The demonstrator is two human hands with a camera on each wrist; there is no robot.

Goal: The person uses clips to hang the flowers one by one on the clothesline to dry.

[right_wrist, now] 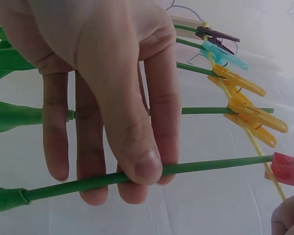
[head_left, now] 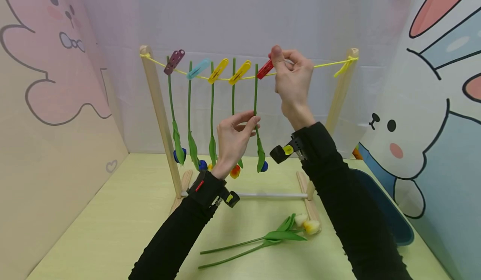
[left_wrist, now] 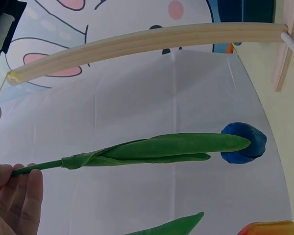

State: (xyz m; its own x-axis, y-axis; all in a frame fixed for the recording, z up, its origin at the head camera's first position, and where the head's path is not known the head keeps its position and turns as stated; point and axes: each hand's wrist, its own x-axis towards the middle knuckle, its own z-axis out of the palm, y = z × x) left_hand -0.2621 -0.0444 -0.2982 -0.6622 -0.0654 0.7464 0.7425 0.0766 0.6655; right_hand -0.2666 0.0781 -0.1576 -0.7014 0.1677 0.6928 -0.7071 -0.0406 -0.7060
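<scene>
My left hand (head_left: 234, 140) pinches the green stem of a blue tulip (head_left: 261, 154) that hangs bloom-down. In the left wrist view, the tulip's blue bloom (left_wrist: 243, 143) and long leaf stretch away from the fingertips. Higher up, my right hand (head_left: 294, 81) grips a red clothespin (head_left: 265, 69) on the yellow string (head_left: 327, 65). The clothespin meets the stem near its top end, as the right wrist view also shows with the red clothespin (right_wrist: 288, 170). Whether its jaws have closed on the stem, I cannot tell.
Several tulips hang left of it under purple (head_left: 174, 62), light blue (head_left: 198, 68) and yellow clothespins (head_left: 218, 70). A wooden frame (head_left: 161, 117) carries the string. Two pale tulips (head_left: 278, 235) lie on the table (head_left: 94, 230). A dark teal tub (head_left: 403, 234) stands right, partly behind my sleeve.
</scene>
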